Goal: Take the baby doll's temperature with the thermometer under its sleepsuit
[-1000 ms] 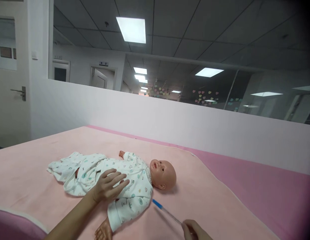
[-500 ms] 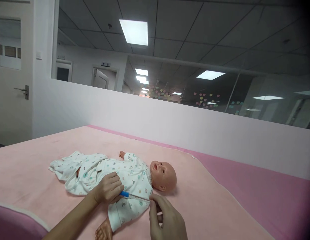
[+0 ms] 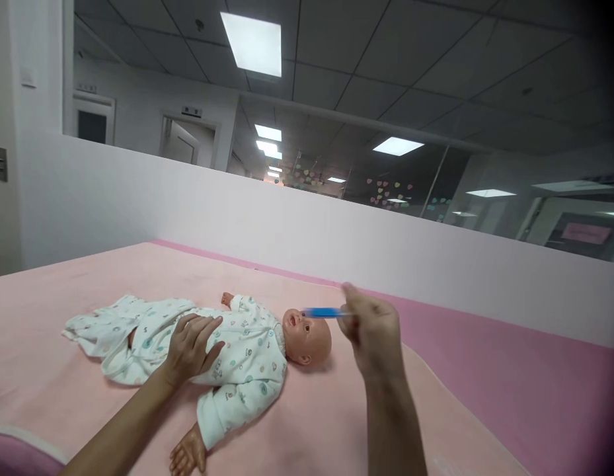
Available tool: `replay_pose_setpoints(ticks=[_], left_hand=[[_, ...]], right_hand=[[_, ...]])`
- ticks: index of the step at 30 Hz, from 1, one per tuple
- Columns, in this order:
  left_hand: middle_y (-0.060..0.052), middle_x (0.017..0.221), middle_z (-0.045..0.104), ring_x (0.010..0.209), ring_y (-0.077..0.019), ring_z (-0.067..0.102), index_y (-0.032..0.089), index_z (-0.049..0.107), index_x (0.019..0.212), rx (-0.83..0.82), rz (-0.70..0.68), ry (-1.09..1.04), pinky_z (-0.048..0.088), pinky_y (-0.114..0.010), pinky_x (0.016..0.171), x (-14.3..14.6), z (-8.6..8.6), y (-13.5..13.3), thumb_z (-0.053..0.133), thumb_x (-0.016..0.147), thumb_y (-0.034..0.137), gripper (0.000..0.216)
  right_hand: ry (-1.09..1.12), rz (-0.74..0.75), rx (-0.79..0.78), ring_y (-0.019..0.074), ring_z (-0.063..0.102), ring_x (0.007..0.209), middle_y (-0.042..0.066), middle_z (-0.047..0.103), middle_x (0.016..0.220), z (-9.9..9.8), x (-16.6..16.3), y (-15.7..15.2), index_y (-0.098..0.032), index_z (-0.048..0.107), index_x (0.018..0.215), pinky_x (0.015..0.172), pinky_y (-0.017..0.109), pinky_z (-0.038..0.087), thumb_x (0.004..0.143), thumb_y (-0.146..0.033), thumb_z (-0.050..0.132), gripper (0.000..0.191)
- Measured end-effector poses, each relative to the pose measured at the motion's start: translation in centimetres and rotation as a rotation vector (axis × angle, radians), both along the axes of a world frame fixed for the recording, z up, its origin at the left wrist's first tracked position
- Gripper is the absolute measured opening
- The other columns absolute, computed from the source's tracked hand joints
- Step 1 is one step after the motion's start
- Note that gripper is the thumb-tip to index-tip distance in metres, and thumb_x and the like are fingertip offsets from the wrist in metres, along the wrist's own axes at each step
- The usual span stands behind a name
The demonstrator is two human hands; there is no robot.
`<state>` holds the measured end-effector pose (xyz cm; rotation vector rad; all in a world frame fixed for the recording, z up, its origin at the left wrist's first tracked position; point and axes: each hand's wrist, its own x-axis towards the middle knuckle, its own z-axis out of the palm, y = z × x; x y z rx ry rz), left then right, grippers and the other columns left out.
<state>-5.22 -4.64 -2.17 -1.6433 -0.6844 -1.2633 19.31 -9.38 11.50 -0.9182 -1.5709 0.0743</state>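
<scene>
A baby doll (image 3: 307, 337) in white printed clothes (image 3: 247, 350) lies on its back, head toward the right. My left hand (image 3: 192, 347) is open over the doll's belly, fingers spread, and seems to rest on the cloth. To the right of the doll's head, my right hand (image 3: 373, 330) is raised and closed on a slim thermometer (image 3: 324, 313). Its blue end sticks out to the left and looks smeared by motion. The rest of the thermometer is hidden in my fingers.
A pink blanket (image 3: 326, 423) covers the padded surface, with a darker pink mat (image 3: 509, 357) showing along the right and back. Behind stands a low white wall (image 3: 287, 225) under a large window (image 3: 410, 112). A door (image 3: 4, 198) is at the left.
My right hand has lifted up and right from the doll's chest with the thermometer, whose blue end now points left. My left hand has let go of the blue end and opened.
</scene>
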Motion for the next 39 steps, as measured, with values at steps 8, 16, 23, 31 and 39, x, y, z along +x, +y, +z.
replay_pose_setpoints(ticks=[8, 16, 23, 31, 39], left_hand=[[-0.010, 0.088, 0.055, 0.079, -0.0202, 0.054, 0.015, 0.048, 0.112, -0.060, 0.050, -0.049, 0.043, -0.038, 0.077, -0.2, -0.1, 0.0, 0.050, 0.078, 0.017, 0.034], [-0.009, 0.087, 0.055, 0.079, -0.0193, 0.053, 0.017, 0.052, 0.105, -0.143, 0.033, -0.044, 0.041, -0.037, 0.077, -0.2, -0.1, -0.1, 0.050, 0.077, 0.012, 0.029], [-0.007, 0.084, 0.054, 0.073, -0.0169, 0.051, 0.018, 0.055, 0.094, -0.157, 0.038, -0.053, 0.040, -0.035, 0.073, 0.2, 0.3, -0.3, 0.048, 0.078, 0.011, 0.019], [-0.007, 0.083, 0.055, 0.073, -0.0170, 0.049, 0.016, 0.055, 0.088, -0.234, -0.016, 0.058, 0.039, -0.034, 0.070, 0.8, 0.0, 0.0, 0.048, 0.078, 0.010, 0.014], [-0.005, 0.083, 0.059, 0.079, -0.0188, 0.052, 0.019, 0.059, 0.088, -0.722, -0.035, -0.001, 0.037, -0.033, 0.072, 5.9, 2.6, 2.3, 0.044, 0.085, 0.027, 0.018]], right_hand=[[-0.194, 0.270, -0.052, 0.0054, 0.025, 0.038, -0.009, 0.027, 0.037, -1.9, -0.4, 1.9, -0.024, 0.026, 0.037, 0.035, 0.018, 0.026, 0.080, -0.040, 0.045, 0.050], [-0.213, 0.171, -0.014, 0.0055, 0.024, 0.038, -0.008, 0.029, 0.038, -3.0, 0.2, 1.3, -0.022, 0.038, 0.037, 0.034, 0.019, 0.025, 0.079, -0.036, 0.049, 0.046], [-0.452, 0.040, 0.225, 0.0050, 0.027, 0.037, -0.006, 0.030, 0.038, -6.8, 2.4, 1.4, -0.017, 0.040, 0.040, 0.039, 0.021, 0.020, 0.086, -0.024, 0.047, 0.047], [-0.882, -0.526, 0.485, 0.0103, 0.046, 0.053, 0.001, 0.055, 0.058, -15.2, 8.9, -0.4, -0.019, 0.065, 0.088, 0.051, 0.024, 0.026, 0.085, 0.001, 0.032, 0.039], [-0.882, -0.774, 0.083, 0.0141, 0.045, 0.047, 0.004, 0.052, 0.049, -16.5, 11.1, 2.2, -0.019, 0.057, 0.053, 0.047, 0.026, 0.024, 0.087, -0.028, 0.041, 0.038]])
